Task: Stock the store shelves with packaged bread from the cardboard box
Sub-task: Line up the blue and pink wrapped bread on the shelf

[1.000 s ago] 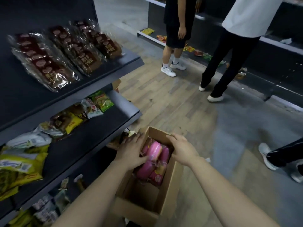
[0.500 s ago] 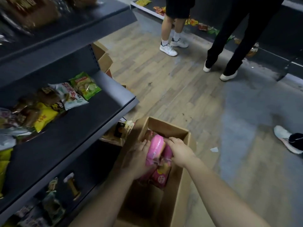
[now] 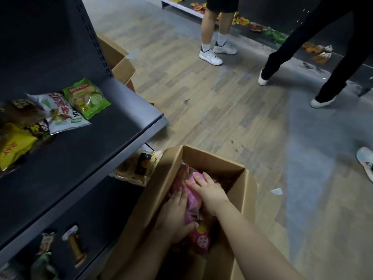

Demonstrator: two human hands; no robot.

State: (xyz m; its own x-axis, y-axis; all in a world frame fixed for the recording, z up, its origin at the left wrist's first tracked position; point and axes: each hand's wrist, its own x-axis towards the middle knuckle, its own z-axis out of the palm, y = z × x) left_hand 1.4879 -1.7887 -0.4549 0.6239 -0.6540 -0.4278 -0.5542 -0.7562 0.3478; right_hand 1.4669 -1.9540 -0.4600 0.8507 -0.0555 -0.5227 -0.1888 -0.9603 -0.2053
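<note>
The cardboard box stands open on the floor. In it lie the bread packages, with the left hand against their left side and the right hand laid on top. Immediately left of the box rises the shelf unit, with snack bags on its board and a packet under that board, just beside the box's left wall. Behind the box, along the unit, sits a second box. Right of the box lies a paper scrap. Far behind it a person stands, a second person further right, both before a far shelf.
</note>
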